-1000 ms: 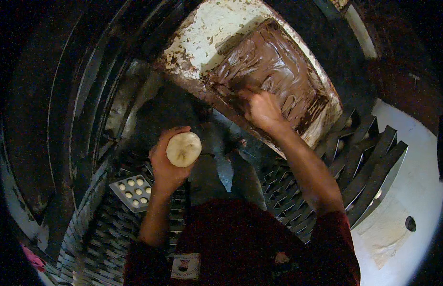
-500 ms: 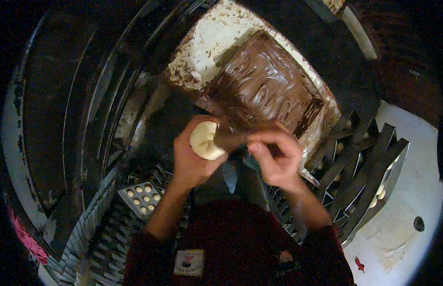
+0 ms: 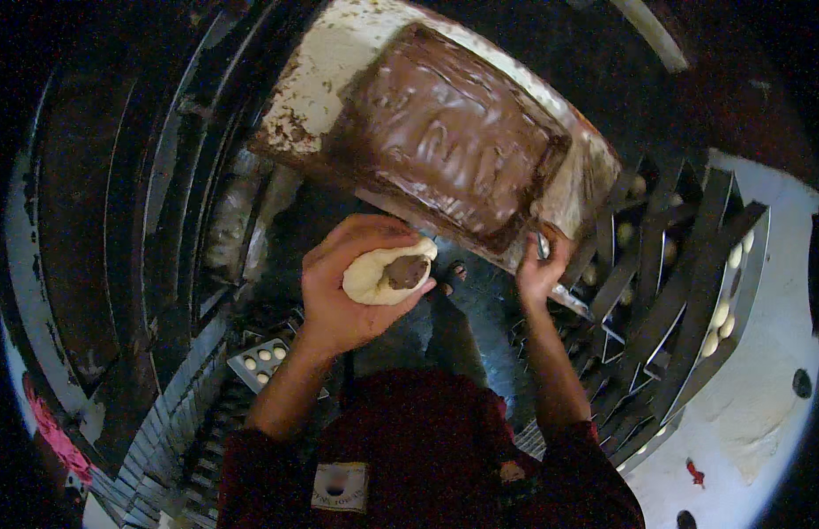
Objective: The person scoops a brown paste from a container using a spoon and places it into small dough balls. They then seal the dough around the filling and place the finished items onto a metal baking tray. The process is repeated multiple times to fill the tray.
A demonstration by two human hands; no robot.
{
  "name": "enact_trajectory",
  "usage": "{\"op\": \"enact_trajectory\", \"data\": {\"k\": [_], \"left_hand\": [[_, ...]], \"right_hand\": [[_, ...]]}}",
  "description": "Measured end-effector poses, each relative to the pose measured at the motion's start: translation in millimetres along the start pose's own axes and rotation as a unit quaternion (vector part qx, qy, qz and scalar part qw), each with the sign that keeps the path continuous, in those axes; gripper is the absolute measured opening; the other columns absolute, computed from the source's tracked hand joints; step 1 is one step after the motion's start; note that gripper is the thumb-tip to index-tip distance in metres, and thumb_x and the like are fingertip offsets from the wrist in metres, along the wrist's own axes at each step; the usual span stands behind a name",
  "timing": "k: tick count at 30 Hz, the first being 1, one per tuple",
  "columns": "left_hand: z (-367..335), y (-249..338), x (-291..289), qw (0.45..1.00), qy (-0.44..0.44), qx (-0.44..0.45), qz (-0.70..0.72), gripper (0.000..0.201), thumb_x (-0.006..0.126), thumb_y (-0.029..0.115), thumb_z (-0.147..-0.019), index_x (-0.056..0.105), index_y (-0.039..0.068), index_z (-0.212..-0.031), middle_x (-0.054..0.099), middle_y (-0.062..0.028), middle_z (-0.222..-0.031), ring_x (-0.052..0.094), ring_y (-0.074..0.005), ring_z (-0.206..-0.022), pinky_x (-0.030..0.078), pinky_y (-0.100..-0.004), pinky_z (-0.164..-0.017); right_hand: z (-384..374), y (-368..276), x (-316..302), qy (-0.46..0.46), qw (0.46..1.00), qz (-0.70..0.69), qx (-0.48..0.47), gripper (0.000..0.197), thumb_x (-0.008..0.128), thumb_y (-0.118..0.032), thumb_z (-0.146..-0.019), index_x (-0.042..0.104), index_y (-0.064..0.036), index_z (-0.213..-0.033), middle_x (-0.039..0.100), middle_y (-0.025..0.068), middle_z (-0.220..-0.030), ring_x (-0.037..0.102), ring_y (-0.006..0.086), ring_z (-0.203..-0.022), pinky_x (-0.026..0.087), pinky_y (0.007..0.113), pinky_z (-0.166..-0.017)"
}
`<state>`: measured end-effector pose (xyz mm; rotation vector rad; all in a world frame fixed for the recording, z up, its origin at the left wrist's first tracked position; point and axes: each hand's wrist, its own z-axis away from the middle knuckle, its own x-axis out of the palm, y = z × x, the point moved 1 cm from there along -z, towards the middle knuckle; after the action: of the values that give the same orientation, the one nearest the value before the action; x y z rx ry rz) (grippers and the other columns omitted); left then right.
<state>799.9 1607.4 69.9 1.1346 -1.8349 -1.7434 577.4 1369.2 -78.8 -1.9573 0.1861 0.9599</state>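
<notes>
My left hand (image 3: 339, 278) cups a piece of pale dough (image 3: 361, 280), its fingers wrapped round the outside. A lump of brown chocolate filling (image 3: 409, 272) sits in the dough's hollow. Farther right, my right hand (image 3: 543, 264) is closed at the near right corner of a shallow tray holding a slab of chocolate spread (image 3: 445, 132). A small shiny part of a tool (image 3: 543, 245) shows between its fingers; the rest is hard to make out against the brown spread. The tray's pale rim (image 3: 308, 84) is smeared with chocolate.
Dark metal racks (image 3: 674, 291) with pale dough balls (image 3: 722, 315) stand on the right, beside a floury white surface (image 3: 753, 388). At lower left, a small tray of dough balls (image 3: 267, 357) lies on a grid-like rack. Dark curved bars (image 3: 154, 220) run along the left.
The right hand with its brown-coated tool has moved from the dough to the tray's corner. Chocolate filling now lies in the dough. The tray appears farther left and higher in view.
</notes>
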Motion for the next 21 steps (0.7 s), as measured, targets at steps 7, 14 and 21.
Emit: {"op": "enact_trajectory", "data": {"k": [7, 14, 21], "left_hand": [[29, 101, 114, 0.993, -0.092, 0.077, 0.008, 0.045, 0.094, 0.007, -0.066, 0.072, 0.005, -0.106, 0.073, -0.0132, -0.112, 0.072, -0.0270, -0.102, 0.059, -0.0365, -0.086], [69, 179, 238, 0.982, -0.114, 0.136, -0.070, 0.044, 0.087, 0.005, -0.070, 0.072, 0.003, -0.111, 0.059, -0.0206, -0.144, 0.071, -0.0311, -0.110, 0.059, -0.0381, -0.091], [112, 253, 295, 0.944, -0.221, 0.243, -0.012, 0.056, 0.087, 0.007, -0.065, 0.074, 0.004, -0.118, 0.047, -0.0242, -0.154, 0.068, -0.0340, -0.119, 0.058, -0.0399, -0.096]], "right_hand": [[30, -105, -142, -0.157, 0.701, -0.655, 0.232, 0.034, 0.073, -0.008, -0.092, 0.068, -0.0001, -0.125, 0.070, 0.0108, -0.123, 0.064, 0.0216, -0.114, 0.049, 0.039, -0.103], [56, -136, -311, -0.105, 0.980, -0.148, -0.078, 0.047, 0.087, -0.012, -0.071, 0.076, -0.0124, -0.116, 0.064, 0.0158, -0.121, 0.059, 0.0330, -0.118, 0.047, 0.045, -0.103], [85, -86, -381, 0.128, 0.919, -0.369, 0.057, 0.030, 0.087, -0.001, -0.073, 0.072, -0.0048, -0.099, 0.060, 0.0101, -0.105, 0.061, 0.0246, -0.102, 0.053, 0.036, -0.082]]}}
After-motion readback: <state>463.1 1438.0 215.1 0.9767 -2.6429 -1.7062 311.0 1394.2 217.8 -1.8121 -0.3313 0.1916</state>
